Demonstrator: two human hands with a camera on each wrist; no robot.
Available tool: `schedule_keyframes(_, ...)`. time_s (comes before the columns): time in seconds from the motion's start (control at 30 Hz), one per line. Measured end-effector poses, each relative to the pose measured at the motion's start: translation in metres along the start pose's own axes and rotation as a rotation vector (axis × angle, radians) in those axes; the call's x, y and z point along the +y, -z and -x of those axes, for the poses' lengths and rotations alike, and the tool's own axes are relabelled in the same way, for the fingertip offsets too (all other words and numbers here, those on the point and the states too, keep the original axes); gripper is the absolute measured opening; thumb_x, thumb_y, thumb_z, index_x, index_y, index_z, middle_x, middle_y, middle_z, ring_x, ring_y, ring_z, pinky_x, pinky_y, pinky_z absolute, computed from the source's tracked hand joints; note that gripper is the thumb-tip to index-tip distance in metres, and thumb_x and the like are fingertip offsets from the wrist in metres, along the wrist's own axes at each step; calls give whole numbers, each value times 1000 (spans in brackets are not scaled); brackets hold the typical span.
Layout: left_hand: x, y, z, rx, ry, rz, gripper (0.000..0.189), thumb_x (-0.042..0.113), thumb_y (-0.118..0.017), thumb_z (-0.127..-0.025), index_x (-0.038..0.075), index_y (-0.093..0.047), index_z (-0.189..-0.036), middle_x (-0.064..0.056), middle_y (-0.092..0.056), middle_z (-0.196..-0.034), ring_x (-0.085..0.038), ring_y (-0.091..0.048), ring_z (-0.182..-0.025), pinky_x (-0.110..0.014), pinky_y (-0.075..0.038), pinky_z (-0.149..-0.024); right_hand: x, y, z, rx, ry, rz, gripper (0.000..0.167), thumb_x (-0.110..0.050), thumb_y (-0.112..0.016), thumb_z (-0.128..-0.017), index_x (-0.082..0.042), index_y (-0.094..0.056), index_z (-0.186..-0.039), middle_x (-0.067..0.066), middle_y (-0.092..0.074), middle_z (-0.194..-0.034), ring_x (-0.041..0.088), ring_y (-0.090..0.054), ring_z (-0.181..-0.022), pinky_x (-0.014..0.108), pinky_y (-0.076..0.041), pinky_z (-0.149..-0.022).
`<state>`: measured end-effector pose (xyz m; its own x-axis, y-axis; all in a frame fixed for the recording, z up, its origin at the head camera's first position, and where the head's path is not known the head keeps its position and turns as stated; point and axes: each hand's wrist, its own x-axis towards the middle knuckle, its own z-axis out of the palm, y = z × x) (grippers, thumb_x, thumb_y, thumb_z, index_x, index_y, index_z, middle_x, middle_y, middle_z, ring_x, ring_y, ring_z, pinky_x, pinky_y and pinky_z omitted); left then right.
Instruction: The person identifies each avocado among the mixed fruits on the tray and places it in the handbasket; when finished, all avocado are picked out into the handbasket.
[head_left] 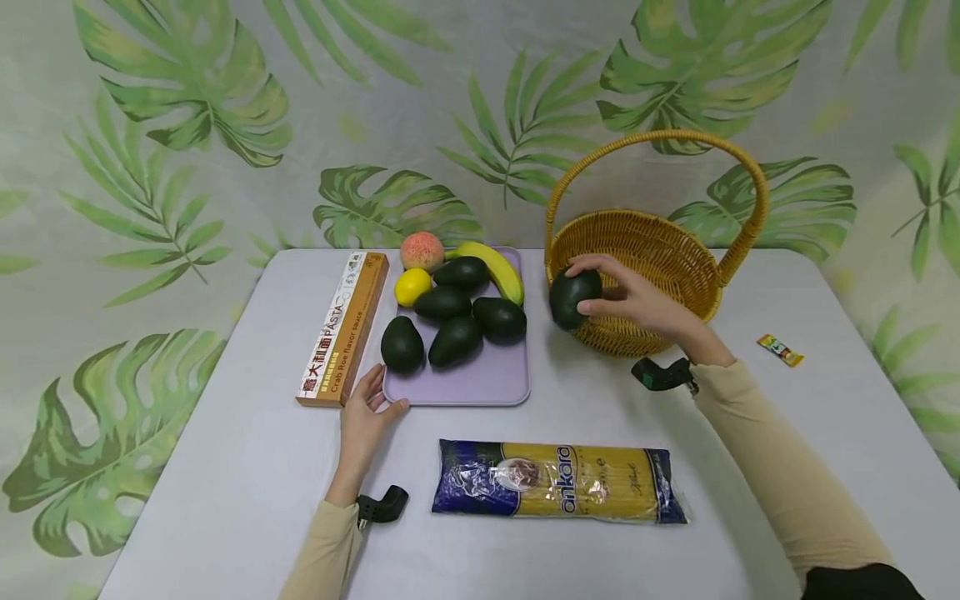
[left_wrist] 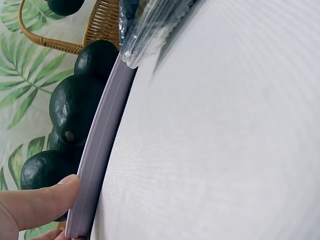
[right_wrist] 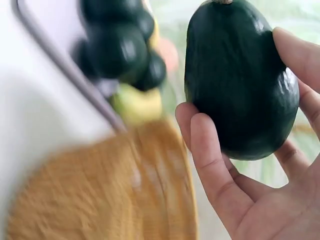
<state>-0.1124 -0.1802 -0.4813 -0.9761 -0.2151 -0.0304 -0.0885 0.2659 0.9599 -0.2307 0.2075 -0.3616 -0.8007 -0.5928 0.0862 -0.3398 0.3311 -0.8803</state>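
My right hand (head_left: pixel 633 300) grips a dark green avocado (head_left: pixel 574 297) between thumb and fingers, at the left front of the wicker basket (head_left: pixel 645 225). In the right wrist view, the avocado (right_wrist: pixel 240 80) shows its stem end up. My left hand (head_left: pixel 367 417) holds the near left corner of the lilac tray (head_left: pixel 491 392); the left wrist view has the thumb (left_wrist: pixel 62 192) against its rim. On the tray lie several more avocados (head_left: pixel 402 345), a yellow lemon (head_left: pixel 412 287), a peach (head_left: pixel 422 251) and a banana (head_left: pixel 495 268).
A pasta box (head_left: pixel 343 329) lies left of the tray. In front, a bag of spaghetti (head_left: pixel 558 482) lies across the white table (head_left: pixel 225 467). A small colourful packet (head_left: pixel 780 350) is at the right. The basket's tall handle (head_left: pixel 660 137) arches over it, before a leaf-patterned backdrop (head_left: pixel 525 108).
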Motion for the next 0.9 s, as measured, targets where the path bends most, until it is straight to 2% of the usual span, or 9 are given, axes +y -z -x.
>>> schedule_keyframes(0.13, 0, 0, 0, 5, 2, 4, 72, -10, -72, -78, -8, -38, -141, -27, -42, -141, -40, -50, -121, -37, -42, -98, 6, 31, 0, 86, -97, 6, 45, -16, -62, -94, -11, -45, -136, 2, -34, -145, 25, -46, -117, 35, -52, -83)
schedule_keyframes(0.2, 0, 0, 0, 6, 3, 6, 72, -10, -72, -78, -8, -38, -141, -27, -42, -141, -40, -50, -121, -37, -42, -98, 10, 42, -4, 112, -138, 6, 48, -19, -62, -95, -12, -43, -138, 4, -31, -145, 26, -50, -111, 33, -54, -79)
schedule_keyframes(0.4, 1, 0, 0, 7, 2, 5, 72, -10, -72, -78, -8, -38, -141, -27, -42, -141, -40, -50, -120, -36, -43, -97, 23, 62, -22, 140, -197, 40, 53, -25, -61, -95, -9, -40, -141, 11, -20, -152, 33, -49, -113, 30, -54, -76)
schedule_keyframes(0.57, 1, 0, 1, 4, -7, 8, 72, -11, -72, -78, -9, -37, -141, -28, -43, -140, -40, -51, -120, -37, -43, -97, 37, 69, -38, 165, -255, 65, 57, -33, -61, -94, -11, -40, -142, 13, -21, -153, 30, -58, -102, 40, -53, -80)
schedule_keyframes(0.7, 1, 0, 0, 4, -10, 1, 72, -9, -73, -78, -9, -38, -141, -28, -43, -140, -40, -51, -120, -38, -43, -97, 48, 68, -48, 188, -286, 70, 56, -32, -61, -94, -12, -40, -142, 15, -24, -150, 32, -61, -94, 46, -52, -80)
schedule_keyframes(0.9, 2, 0, 0, 3, -7, -21, 72, -7, -74, -78, -8, -38, -141, -27, -44, -139, -40, -51, -120, -39, -43, -98, 57, 60, -59, 209, -328, 79, 54, -25, -58, -96, -9, -37, -143, 20, -20, -151, 41, -45, -116, 49, -51, -82)
